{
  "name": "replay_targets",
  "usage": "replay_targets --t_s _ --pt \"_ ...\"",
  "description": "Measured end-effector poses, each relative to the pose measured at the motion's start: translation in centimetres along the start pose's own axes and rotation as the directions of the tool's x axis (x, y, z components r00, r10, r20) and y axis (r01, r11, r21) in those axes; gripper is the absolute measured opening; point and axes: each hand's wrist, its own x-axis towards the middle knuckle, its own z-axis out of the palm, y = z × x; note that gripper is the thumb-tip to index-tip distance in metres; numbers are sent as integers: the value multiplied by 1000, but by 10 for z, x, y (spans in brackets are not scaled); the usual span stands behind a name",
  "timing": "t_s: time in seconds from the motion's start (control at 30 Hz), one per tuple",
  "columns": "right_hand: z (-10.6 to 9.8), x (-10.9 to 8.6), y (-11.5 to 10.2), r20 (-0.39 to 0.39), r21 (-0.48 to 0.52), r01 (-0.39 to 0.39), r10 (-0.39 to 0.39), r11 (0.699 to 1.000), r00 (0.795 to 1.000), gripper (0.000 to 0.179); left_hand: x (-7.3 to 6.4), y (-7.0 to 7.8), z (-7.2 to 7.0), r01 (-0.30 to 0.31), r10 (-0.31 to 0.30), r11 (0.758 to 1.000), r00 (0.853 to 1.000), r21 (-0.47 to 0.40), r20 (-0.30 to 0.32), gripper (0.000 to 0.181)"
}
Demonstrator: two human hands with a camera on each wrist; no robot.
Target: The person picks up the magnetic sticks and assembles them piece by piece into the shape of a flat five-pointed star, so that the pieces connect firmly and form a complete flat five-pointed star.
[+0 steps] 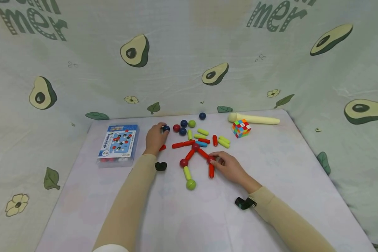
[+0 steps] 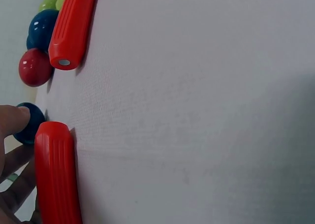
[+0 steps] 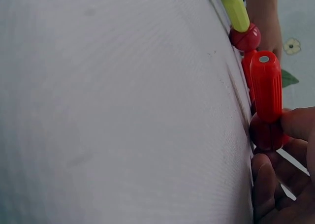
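Note:
My left hand pinches a dark blue ball between thumb and fingers, at the left end of a group of balls. Close beside that hand lies a loose red rod. On the table, red and yellow-green rods and balls are joined in a bent chain. My right hand grips the red ball on the chain's right side, and a red rod sticks out from it toward me. The chain's other side runs through a red ball and a yellow-green rod to a green ball.
Behind the chain lie several loose rods, among them a blue rod, and balls such as a red ball. A boxed set rests at the left. A puzzle cube and a pale stick are at the back right.

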Motion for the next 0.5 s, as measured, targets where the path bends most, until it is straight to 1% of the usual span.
replay_targets --t_s 0.17,0.3,0.4,0.5 --pt "-1 0 -2 2 -2 -3 3 1000 1000 32 -2 -1 0 10 -10 999 1000 -37 -6 42" --pt "-1 1 -2 10 0 -2 2 1000 1000 32 -6 -4 -1 9 -9 999 1000 -44 -10 44" --pt "-1 1 -2 13 6 -1 1 1000 1000 32 -9 -7 -1 -1 1 999 1000 -54 -9 44" --pt "-1 0 -2 13 7 -3 3 1000 1000 32 -13 -7 -2 -35 34 995 999 -91 -16 43"
